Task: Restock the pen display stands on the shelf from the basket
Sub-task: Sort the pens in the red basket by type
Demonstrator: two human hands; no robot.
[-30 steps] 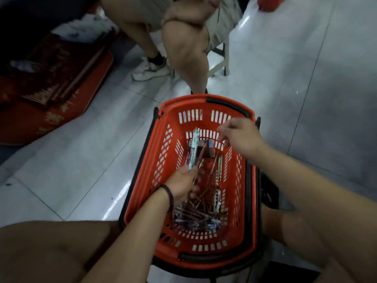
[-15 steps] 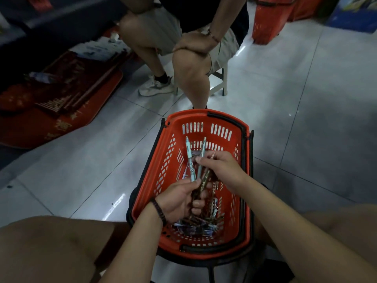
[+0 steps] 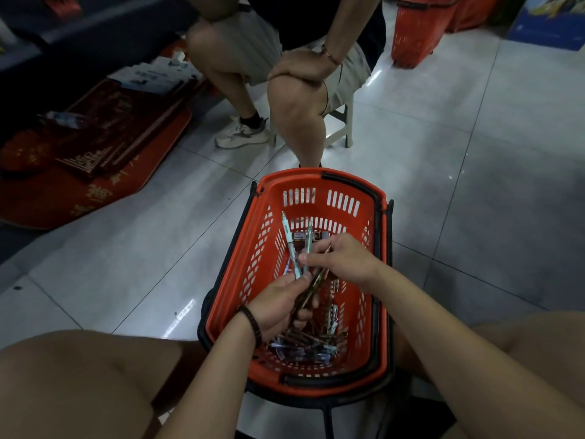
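The left hand [image 3: 278, 307] is closed around a small bunch of pens [image 3: 296, 258], gripping their lower ends; a dark beaded band sits on its wrist. The right hand [image 3: 340, 259] pinches the same bunch from the right, thumb and forefinger closed on a brown pen where it crosses the two pale ones. The held pens fan upward and away from the person: two pale teal ones with printed barrels and clips stand highest, and a darker brown patterned one lies slanted below them.

Both hands are above the orange basket [image 3: 378, 280], a slotted plastic one with black handles folded along its rim, standing on the pale tiled floor [image 3: 474, 201]. More loose pens [image 3: 304, 343] lie heaped at the near end of the basket's bottom, brown and clear-barrelled mixed together.

Beyond the basket a second person [image 3: 285, 74] sits on a low stool, one hand on a knee. A red mat [image 3: 95, 191] lies to the left and another orange basket [image 3: 414, 36] stands at the far right.

Compared with half a second ago, the grip of both hands on the bunch is unchanged; compared with one second ago, the right hand has come off the basket's far rim to join the left on the pens.
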